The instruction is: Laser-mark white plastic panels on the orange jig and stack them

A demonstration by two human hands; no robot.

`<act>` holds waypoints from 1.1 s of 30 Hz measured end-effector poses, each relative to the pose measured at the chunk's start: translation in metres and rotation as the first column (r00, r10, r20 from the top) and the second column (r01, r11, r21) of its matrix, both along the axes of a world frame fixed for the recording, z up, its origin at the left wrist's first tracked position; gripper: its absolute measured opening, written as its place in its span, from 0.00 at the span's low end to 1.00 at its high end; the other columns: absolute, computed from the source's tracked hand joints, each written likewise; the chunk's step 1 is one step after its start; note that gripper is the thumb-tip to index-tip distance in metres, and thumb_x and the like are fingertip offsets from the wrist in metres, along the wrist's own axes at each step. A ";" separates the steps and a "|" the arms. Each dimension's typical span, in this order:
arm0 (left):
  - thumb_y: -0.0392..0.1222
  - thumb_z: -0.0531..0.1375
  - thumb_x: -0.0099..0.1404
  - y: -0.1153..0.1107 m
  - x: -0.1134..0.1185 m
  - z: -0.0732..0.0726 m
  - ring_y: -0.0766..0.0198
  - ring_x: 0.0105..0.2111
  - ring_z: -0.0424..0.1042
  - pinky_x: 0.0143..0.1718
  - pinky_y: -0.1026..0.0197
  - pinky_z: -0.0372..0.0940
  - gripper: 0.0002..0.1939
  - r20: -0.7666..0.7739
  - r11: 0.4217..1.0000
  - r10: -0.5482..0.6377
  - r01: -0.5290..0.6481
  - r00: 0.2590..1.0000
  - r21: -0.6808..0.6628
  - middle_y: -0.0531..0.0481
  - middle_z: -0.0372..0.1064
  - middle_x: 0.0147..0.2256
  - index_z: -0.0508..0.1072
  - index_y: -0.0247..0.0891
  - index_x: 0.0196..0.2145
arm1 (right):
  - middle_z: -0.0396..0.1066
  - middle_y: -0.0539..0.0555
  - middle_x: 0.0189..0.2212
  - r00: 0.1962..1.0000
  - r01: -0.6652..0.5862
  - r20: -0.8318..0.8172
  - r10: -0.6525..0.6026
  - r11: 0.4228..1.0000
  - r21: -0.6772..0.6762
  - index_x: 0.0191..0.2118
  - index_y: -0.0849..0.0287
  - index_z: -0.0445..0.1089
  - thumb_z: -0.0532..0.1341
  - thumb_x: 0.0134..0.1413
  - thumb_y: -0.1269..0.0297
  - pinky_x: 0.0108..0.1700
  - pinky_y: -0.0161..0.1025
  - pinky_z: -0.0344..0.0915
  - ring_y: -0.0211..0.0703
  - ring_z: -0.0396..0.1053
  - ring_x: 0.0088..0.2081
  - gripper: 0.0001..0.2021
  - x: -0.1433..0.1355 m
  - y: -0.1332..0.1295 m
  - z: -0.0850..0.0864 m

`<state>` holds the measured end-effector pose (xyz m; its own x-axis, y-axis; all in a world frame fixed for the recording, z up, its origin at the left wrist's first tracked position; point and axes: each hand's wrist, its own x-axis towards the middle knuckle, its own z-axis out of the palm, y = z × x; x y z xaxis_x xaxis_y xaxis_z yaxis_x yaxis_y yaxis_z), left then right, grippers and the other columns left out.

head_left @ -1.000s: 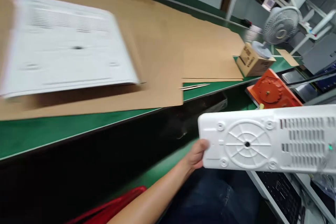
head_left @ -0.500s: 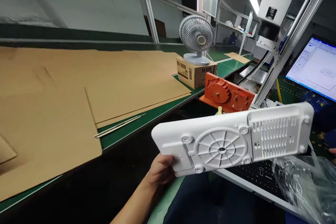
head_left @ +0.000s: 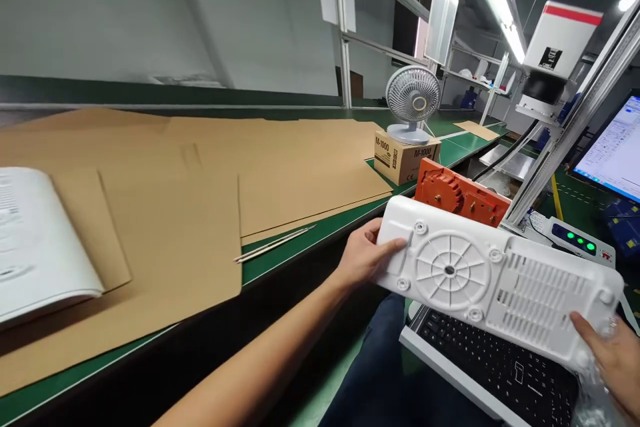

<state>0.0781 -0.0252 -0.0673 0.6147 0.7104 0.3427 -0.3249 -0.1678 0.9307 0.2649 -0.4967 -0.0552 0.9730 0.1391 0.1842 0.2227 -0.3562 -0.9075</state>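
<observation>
I hold a long white plastic panel with a slotted end (head_left: 495, 287) tilted above a black keyboard (head_left: 500, 355). My left hand (head_left: 367, 253) is clamped on one end, my right hand (head_left: 607, 350) on the slotted end, beside crinkled clear plastic (head_left: 593, 403). Behind stands an orange plate with a toothed wheel (head_left: 460, 193).
</observation>
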 end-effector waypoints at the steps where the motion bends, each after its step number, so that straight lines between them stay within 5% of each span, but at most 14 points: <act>1: 0.59 0.82 0.47 0.014 0.011 0.004 0.47 0.42 0.81 0.44 0.51 0.75 0.34 -0.013 0.999 0.006 -0.005 1.000 0.051 0.41 0.84 0.44 0.83 0.37 0.46 | 0.84 0.63 0.46 1.000 -0.016 0.019 0.015 0.999 0.035 0.51 0.59 0.82 0.78 0.41 0.39 0.50 0.58 0.82 0.71 0.83 0.48 0.36 0.004 0.018 -0.004; 6: 0.63 0.77 0.52 0.089 0.069 0.023 0.43 0.45 0.80 0.50 0.47 0.72 0.31 -0.226 0.942 0.063 0.017 0.972 0.334 0.42 0.84 0.42 0.83 0.37 0.44 | 0.82 0.67 0.52 0.995 -0.010 0.104 0.002 0.997 0.079 0.54 0.62 0.79 0.75 0.44 0.33 0.61 0.60 0.74 0.71 0.80 0.55 0.40 0.034 0.100 -0.011; 15: 0.47 0.76 0.52 0.181 0.121 0.027 0.48 0.53 0.77 0.57 0.50 0.70 0.32 -0.183 0.963 0.125 -0.075 0.975 0.258 0.39 0.81 0.52 0.76 0.35 0.53 | 0.80 0.69 0.46 0.972 -0.022 0.209 0.106 0.928 -0.371 0.52 0.58 0.73 0.60 0.49 0.24 0.53 0.58 0.70 0.72 0.77 0.51 0.41 0.081 0.184 -0.010; 21: 0.41 0.77 0.55 0.214 0.139 0.035 0.47 0.51 0.76 0.55 0.51 0.68 0.28 -0.285 0.932 0.238 -0.136 0.928 0.335 0.40 0.79 0.50 0.74 0.36 0.50 | 0.77 0.66 0.39 0.969 0.021 0.225 0.105 0.869 -0.495 0.45 0.55 0.67 0.57 0.52 0.30 0.49 0.55 0.69 0.69 0.76 0.45 0.31 0.100 0.212 -0.019; 33: 0.40 0.79 0.52 0.233 0.164 0.035 0.46 0.50 0.75 0.54 0.50 0.68 0.31 -0.282 0.940 0.262 -0.178 0.923 0.292 0.42 0.80 0.46 0.76 0.37 0.52 | 0.79 0.73 0.44 0.944 0.056 0.317 0.091 0.904 -0.425 0.47 0.57 0.70 0.57 0.54 0.30 0.49 0.57 0.71 0.73 0.77 0.49 0.32 0.115 0.231 -0.037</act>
